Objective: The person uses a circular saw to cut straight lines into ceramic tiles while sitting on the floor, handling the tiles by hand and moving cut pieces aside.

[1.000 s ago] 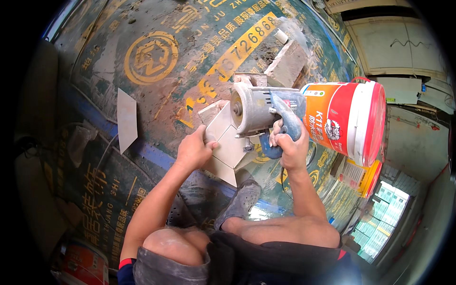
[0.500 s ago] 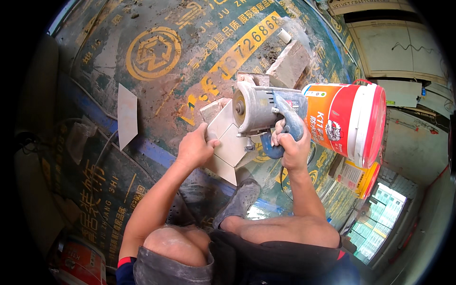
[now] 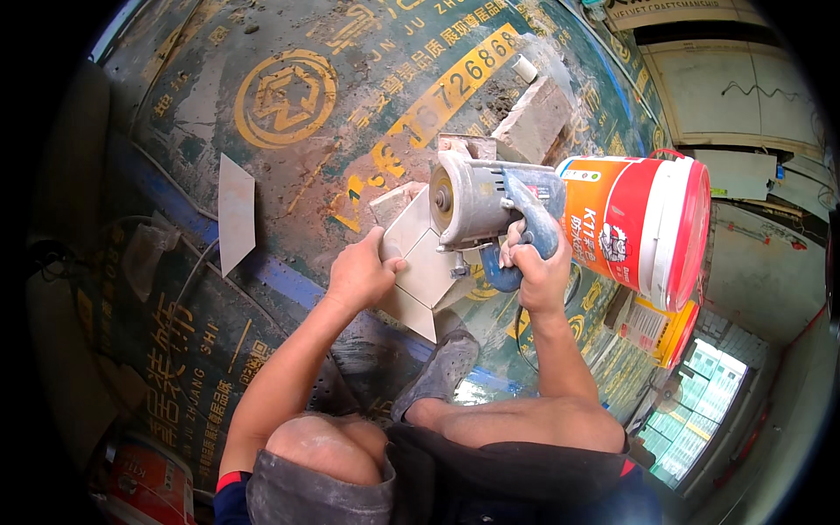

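My right hand (image 3: 540,273) is wrapped round the handle of a tile cutter (image 3: 477,203) with a grey metal head and a blue body. The cutter rests over the far right part of a pale, many-sided tile (image 3: 430,273) with dark lines across its face. My left hand (image 3: 360,273) grips the tile's left edge, thumb on top and fingers partly hidden beneath. The cutter's head hides the tile's far corner, and where the blade meets it cannot be made out. Under the tile's far left side a rough block (image 3: 395,201) shows.
An orange, red and white bucket (image 3: 612,219) lies just right of the cutter, a yellow one (image 3: 661,328) behind it. Left lies a cut tile piece (image 3: 236,217). Beyond the cutter is a dusty block (image 3: 534,118). A cord (image 3: 521,337) hangs by my right wrist; printed sheeting (image 3: 289,188) covers the floor.
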`<action>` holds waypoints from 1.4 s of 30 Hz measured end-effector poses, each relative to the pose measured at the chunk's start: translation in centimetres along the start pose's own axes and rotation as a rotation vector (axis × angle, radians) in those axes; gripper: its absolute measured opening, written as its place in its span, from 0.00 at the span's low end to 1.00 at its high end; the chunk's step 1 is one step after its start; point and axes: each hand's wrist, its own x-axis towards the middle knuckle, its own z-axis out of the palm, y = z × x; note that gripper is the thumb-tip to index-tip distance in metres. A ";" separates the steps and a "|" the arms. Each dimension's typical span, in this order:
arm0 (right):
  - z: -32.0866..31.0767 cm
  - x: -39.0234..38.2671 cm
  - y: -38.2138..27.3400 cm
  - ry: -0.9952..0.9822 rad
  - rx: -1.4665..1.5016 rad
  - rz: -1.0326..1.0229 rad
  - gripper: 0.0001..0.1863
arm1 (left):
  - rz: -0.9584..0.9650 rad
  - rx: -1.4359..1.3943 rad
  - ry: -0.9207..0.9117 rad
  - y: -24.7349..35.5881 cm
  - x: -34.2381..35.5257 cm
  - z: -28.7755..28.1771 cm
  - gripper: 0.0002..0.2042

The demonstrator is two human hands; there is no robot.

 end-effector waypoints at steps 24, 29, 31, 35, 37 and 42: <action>0.4 0.7 -0.5 0.016 -0.023 -0.002 0.10 | 0.002 0.010 0.020 0.1 0.0 0.1 0.23; 0.5 0.8 -0.6 0.015 -0.043 0.013 0.12 | -0.003 0.011 0.025 0.3 -0.2 -0.1 0.23; 0.5 0.8 -0.6 0.026 -0.035 0.016 0.12 | -0.006 0.010 0.024 0.3 -0.2 -0.1 0.22; 0.5 0.8 -0.6 0.020 -0.016 0.009 0.10 | -0.004 0.007 0.019 0.4 -0.3 -0.2 0.22; 0.5 0.8 -0.6 0.016 -0.028 0.007 0.10 | 0.000 0.007 0.019 0.4 -0.3 -0.2 0.22; 0.4 0.9 -0.6 0.012 -0.027 0.015 0.10 | -0.004 0.015 0.002 0.4 -0.2 -0.3 0.22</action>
